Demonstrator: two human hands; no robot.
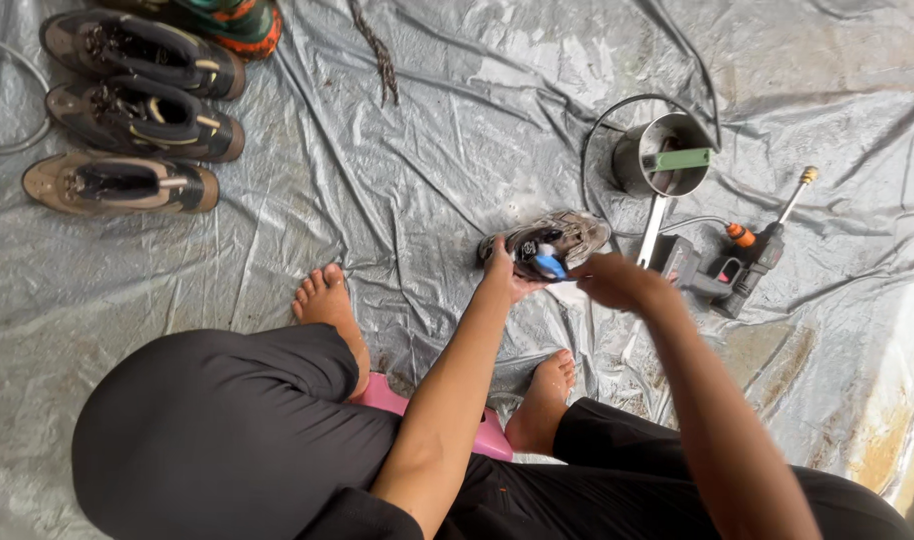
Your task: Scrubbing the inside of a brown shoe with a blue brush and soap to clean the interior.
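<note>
My left hand [501, 270] grips a dirty brown-grey shoe [567, 232] by its heel end, holding it over the grey plastic sheet [407, 180]. My right hand [609, 281] is closed around a blue-handled brush [549, 265] that reaches into the shoe's opening. Both forearms stretch forward from my lap. I sit on a low pink stool [392, 398] with bare feet on the sheet.
Three brown shoes [137, 115] and a green-orange one [239, 22] lie in a row at the top left. A metal pot [667, 152] with a green-handled tool, a black hose [602, 125] and a pressure-washer gun [745, 262] lie to the right.
</note>
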